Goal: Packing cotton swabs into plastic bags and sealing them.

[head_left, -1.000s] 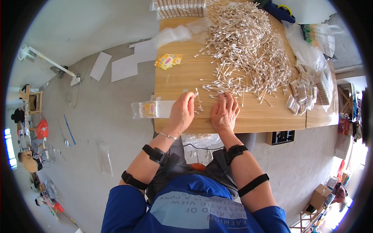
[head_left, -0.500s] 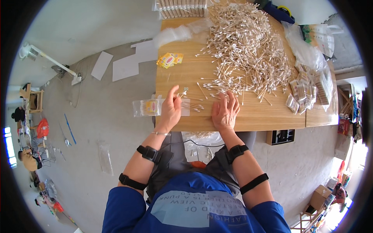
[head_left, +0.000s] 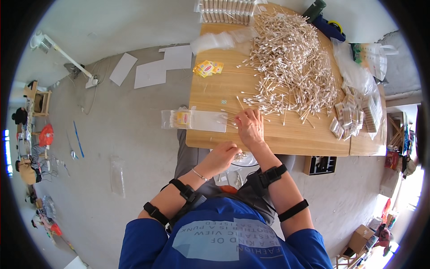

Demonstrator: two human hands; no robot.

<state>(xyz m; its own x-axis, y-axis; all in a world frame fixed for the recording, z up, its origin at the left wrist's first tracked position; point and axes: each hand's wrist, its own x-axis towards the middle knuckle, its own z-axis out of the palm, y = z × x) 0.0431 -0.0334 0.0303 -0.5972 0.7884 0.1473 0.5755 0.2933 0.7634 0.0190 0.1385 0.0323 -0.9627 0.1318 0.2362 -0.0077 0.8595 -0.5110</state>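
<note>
Right hand flat, open, on cotton swabs at bench edge; left hand below edge, loosely curled, grasp unclear.

We look down on a grey concrete floor under a wooden desk. White paper sheets lie off the desk's left edge, a white lamp beyond them. Daylight falls at lower right, by cardboard boxes.
</note>
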